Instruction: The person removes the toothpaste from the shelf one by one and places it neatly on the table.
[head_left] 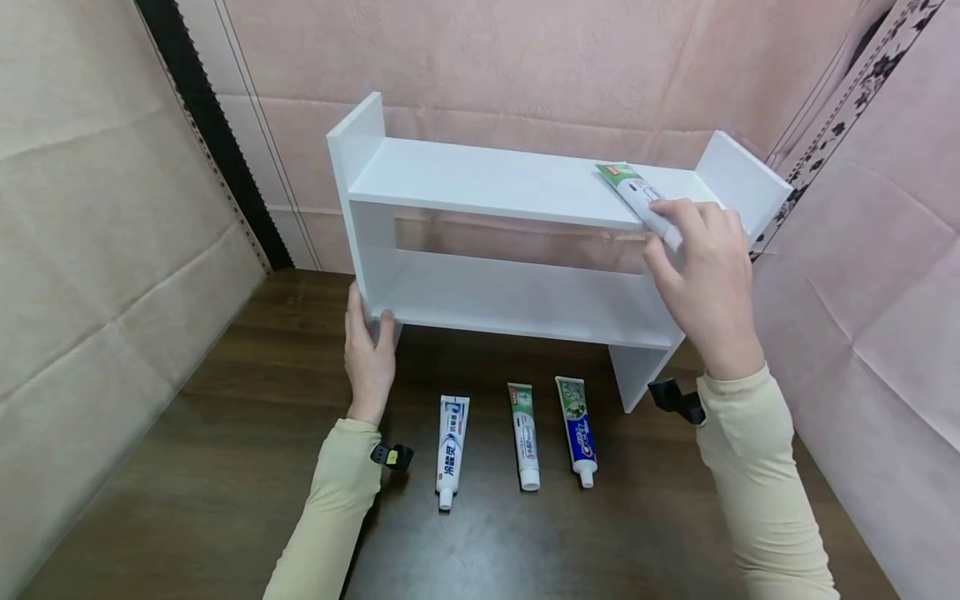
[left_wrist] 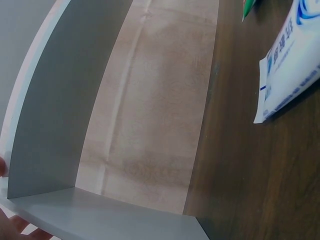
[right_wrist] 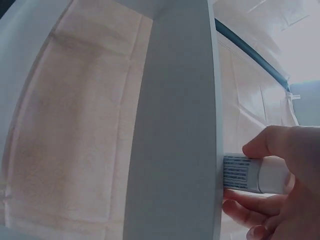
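A white two-tier shelf (head_left: 517, 293) stands on the dark wooden table. My left hand (head_left: 370, 367) grips its left side panel low down, thumb at the front edge and fingers along the outer face. At the right end of the upper tier, my right hand (head_left: 708, 279) pinches a green-and-white toothpaste tube (head_left: 633, 190) near its cap. The tube's crimped end points to the back left, over the upper board. In the right wrist view, thumb and fingers hold the tube's cap end (right_wrist: 240, 172) right at the board's front edge.
Three toothpaste tubes lie before the shelf, caps toward me: a white-and-blue one (head_left: 452, 446), a green-and-white one (head_left: 525, 437) and a green-and-blue one (head_left: 577, 429). Pink cloth (head_left: 525, 58) hangs behind, with pale cloth (head_left: 97, 208) on the left and more cloth on the right.
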